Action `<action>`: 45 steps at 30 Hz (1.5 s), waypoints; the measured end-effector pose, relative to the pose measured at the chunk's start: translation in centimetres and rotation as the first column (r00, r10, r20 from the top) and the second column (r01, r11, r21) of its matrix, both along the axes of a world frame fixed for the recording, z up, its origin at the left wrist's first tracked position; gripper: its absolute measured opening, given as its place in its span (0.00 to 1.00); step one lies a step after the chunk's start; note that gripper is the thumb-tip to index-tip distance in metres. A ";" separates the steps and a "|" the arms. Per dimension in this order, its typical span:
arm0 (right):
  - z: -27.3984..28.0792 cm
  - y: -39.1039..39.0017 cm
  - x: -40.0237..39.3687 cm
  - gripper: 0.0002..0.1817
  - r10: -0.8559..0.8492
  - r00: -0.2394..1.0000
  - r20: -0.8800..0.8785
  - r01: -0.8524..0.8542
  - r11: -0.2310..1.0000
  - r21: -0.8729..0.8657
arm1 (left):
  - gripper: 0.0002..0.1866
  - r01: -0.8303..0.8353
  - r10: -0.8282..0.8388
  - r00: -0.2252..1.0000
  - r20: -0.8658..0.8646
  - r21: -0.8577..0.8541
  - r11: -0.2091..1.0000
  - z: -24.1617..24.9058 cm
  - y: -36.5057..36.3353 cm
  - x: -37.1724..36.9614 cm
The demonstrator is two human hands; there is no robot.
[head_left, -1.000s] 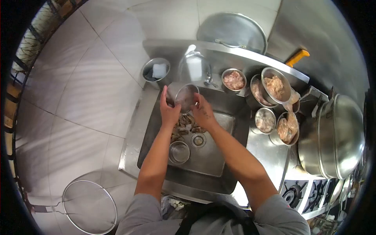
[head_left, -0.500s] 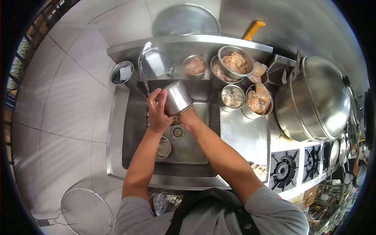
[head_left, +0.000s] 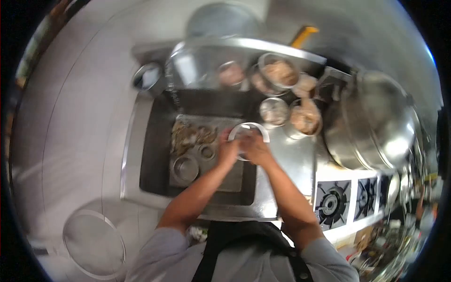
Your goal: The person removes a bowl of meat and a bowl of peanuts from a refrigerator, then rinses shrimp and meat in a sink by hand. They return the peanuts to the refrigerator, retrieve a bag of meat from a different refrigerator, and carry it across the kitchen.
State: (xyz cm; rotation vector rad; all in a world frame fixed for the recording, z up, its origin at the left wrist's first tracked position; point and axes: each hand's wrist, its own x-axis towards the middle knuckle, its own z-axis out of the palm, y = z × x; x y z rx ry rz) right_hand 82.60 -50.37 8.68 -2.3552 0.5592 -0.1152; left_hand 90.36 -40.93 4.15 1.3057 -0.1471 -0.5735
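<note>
A round metal pot (head_left: 248,126) is between my hands over the right edge of the sink (head_left: 155,181), its opening facing up. My left hand (head_left: 228,149) grips the pot's left side. My right hand (head_left: 256,148) is at its right side, with the fingers over or inside the rim, blurred by motion. In the sink lie a metal bowl (head_left: 185,168), the round drain (head_left: 206,152) and a heap of pale brown food pieces (head_left: 187,136). Water (head_left: 174,96) runs down into the sink's back left corner.
Bowls of raw meat (head_left: 280,72) and a smaller container (head_left: 274,112) stand behind and right of the sink. Farther right are a large domed steel pot (head_left: 371,122) and gas burners (head_left: 332,202). A round strainer (head_left: 94,244) is at the lower left.
Both hands have moved right and toward me with the pot, from over the sink to its right edge. The pot has turned from tilted to opening upward. The view has shifted slightly.
</note>
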 end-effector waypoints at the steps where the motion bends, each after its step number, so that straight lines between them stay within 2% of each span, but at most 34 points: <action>1: -1.7 -0.6 -1.7 0.23 0.060 0.998 -0.036 -0.061 0.998 -0.027 | 0.28 0.192 -0.184 0.947 -0.263 0.007 0.981 -2.6 -0.3 -0.9; 2: -2.3 -1.5 -3.7 0.23 0.122 0.990 -0.069 -0.130 0.984 -0.124 | 0.26 0.211 -0.190 0.903 -0.385 0.014 0.977 -4.0 -0.5 -3.3; 3: -0.1 -0.6 -4.7 0.22 -0.146 0.987 -0.070 0.156 0.975 0.161 | 0.24 0.314 -0.257 0.878 -0.404 0.083 0.946 -4.8 -1.4 -4.4; 4: -3.1 -1.5 -6.9 0.22 -0.097 0.981 0.167 0.109 0.992 -0.068 | 0.24 0.428 -0.446 0.895 -0.012 0.309 0.849 -12.9 -3.4 -5.6; 6: 0.6 0.0 -9.0 0.19 -0.055 0.997 0.059 0.064 0.983 -0.173 | 0.27 0.246 -0.369 0.917 0.149 0.517 0.820 -9.5 -4.5 -7.7; 8: -1.1 0.1 -10.9 0.16 -0.075 0.997 -0.005 0.074 0.992 -0.104 | 0.30 0.412 -0.451 0.892 -0.018 0.440 0.798 -3.8 -3.9 -7.5; 9: -2.0 -0.2 -11.6 0.13 -0.112 0.992 -0.062 0.110 0.993 -0.044 | 0.31 0.339 -0.485 0.853 0.193 0.501 0.796 -5.6 -4.4 -7.6; 10: -3.0 -0.8 -11.9 0.13 -0.105 0.992 -0.067 0.102 0.994 -0.045 | 0.31 0.336 -0.478 0.858 0.188 0.499 0.799 -5.7 -4.1 -7.0; 12: -4.5 -1.9 -12.6 0.10 -0.098 0.994 0.053 0.109 0.953 -0.284 | 0.30 0.063 -0.298 0.782 0.548 0.405 0.912 -6.1 -1.9 -4.7; 13: -4.6 -2.0 -12.7 0.09 -0.089 0.986 0.142 0.139 0.908 -0.394 | 0.28 -0.002 -0.287 0.770 0.569 0.452 0.892 -6.6 -0.2 -2.5; 14: -3.9 -1.8 -12.6 0.09 -0.088 0.986 0.142 0.138 0.908 -0.396 | 0.26 -0.065 -0.280 0.756 0.592 0.494 0.867 -7.7 2.1 0.2; 15: -2.3 -1.2 -12.2 0.09 -0.123 0.973 0.195 0.188 0.912 -0.365 | 0.24 -0.120 -0.354 0.765 0.538 0.659 0.742 -11.2 4.6 2.9; 16: -1.0 -0.6 -11.8 0.10 -0.159 0.955 0.250 0.239 0.913 -0.331 | 0.23 0.063 -0.484 0.851 0.206 0.873 0.483 -14.3 7.5 6.0; 17: -0.4 -0.1 -11.9 0.10 -0.156 0.951 0.268 0.233 0.930 -0.285 | 0.23 0.236 -0.520 0.849 -0.099 0.950 0.203 -13.5 9.6 7.9; 18: 0.0 0.6 -12.0 0.11 -0.173 0.960 0.222 0.228 0.940 -0.253 | 0.25 0.367 -0.567 0.759 -0.321 0.929 -0.035 -18.9 11.9 9.9; 19: 0.0 1.4 -12.0 0.10 -0.158 0.959 0.237 0.221 0.937 -0.269 | 0.26 0.426 -0.544 0.721 -0.429 0.894 -0.140 -16.8 13.2 10.2; 20: 0.0 2.3 -12.2 0.11 -0.183 0.970 0.160 0.213 0.958 -0.193 | 0.27 0.468 -0.495 0.695 -0.522 0.851 -0.240 -23.3 15.2 11.1; 22: -0.9 3.3 -12.3 0.11 -0.073 0.986 0.152 0.108 0.966 -0.235 | 0.26 0.497 -0.541 0.664 -0.516 0.845 -0.197 -21.3 16.7 10.8; 24: -2.6 4.9 -12.4 0.09 -0.185 0.976 0.117 0.191 0.981 -0.043 | 0.27 0.463 -0.616 0.624 -0.480 0.863 -0.203 -26.3 17.7 10.4; 26: -2.0 5.3 -11.0 0.07 -0.011 0.992 0.127 0.028 0.990 -0.138 | 0.27 0.444 -0.683 0.570 -0.458 0.870 -0.213 -32.5 17.6 10.9; 27: -2.1 5.6 -10.6 0.06 -0.025 0.993 0.116 0.036 0.996 -0.087 | 0.24 0.331 -0.691 0.627 -0.360 0.926 -0.182 -35.5 17.6 10.7; 28: -2.3 5.9 -10.1 0.07 -0.027 0.993 0.118 0.034 0.998 -0.053 | 0.22 0.213 -0.693 0.673 -0.259 0.965 -0.154 -34.5 17.5 10.2; 29: -2.3 5.9 -9.8 0.08 0.003 0.994 0.114 0.005 0.998 -0.062 | 0.18 0.378 -0.601 0.694 -0.397 0.911 -0.165 -33.4 17.0 11.1; 30: -2.4 5.9 -9.2 0.08 0.035 0.992 0.118 -0.027 0.997 -0.070 | 0.16 0.526 -0.500 0.689 -0.525 0.837 -0.154 -28.1 15.5 13.4; 32: -2.3 6.0 -8.3 0.09 0.068 0.986 0.154 -0.056 0.995 -0.083 | 0.11 0.286 -0.688 0.610 -0.392 0.919 -0.270 -22.5 14.4 15.5; 34: -1.7 6.1 -7.5 0.09 0.089 0.977 0.192 -0.070 0.992 -0.100 | 0.15 0.180 -0.806 0.565 -0.175 0.980 -0.086 -22.6 15.6 18.7; 35: -1.3 6.2 -7.1 0.10 0.103 0.971 0.217 -0.081 0.991 -0.108 | 0.16 0.154 -0.785 0.613 -0.086 0.988 0.012 -21.4 15.5 20.3; 36: -0.8 6.4 -6.9 0.10 0.117 0.963 0.242 -0.090 0.989 -0.117 | 0.18 0.122 -0.756 0.655 0.002 0.987 0.109 -19.7 15.2 21.7; 38: -0.3 6.7 -6.9 0.10 0.129 0.952 0.278 -0.098 0.987 -0.124 | 0.21 0.114 -0.777 0.621 0.101 0.969 0.218 -13.5 13.9 24.2; 40: 0.5 7.2 -7.3 0.10 0.132 0.949 0.288 -0.111 0.990 -0.088 | 0.20 -0.113 -0.730 0.553 0.401 0.905 0.411 -12.3 13.1 26.8; 41: 0.7 7.2 -7.8 0.09 0.134 0.950 0.283 -0.117 0.990 -0.078 | 0.20 -0.116 -0.733 0.540 0.414 0.899 0.422 -11.2 12.4 27.5; 43: 1.3 7.3 -8.8 0.10 0.142 0.946 0.290 -0.118 0.988 -0.098 | 0.20 0.013 -0.604 0.725 0.331 0.870 0.493 -5.3 10.6 27.2; 44: 1.6 7.2 -9.4 0.10 0.158 0.944 0.290 -0.133 0.985 -0.106 | 0.20 0.011 -0.611 0.712 0.346 0.864 0.503 -4.9 10.1 27.1; 45: 1.7 6.9 -10.1 0.11 0.155 0.946 0.284 -0.136 0.987 -0.085 | 0.18 -0.087 -0.475 0.760 0.444 0.794 0.602 -5.2 9.8 27.2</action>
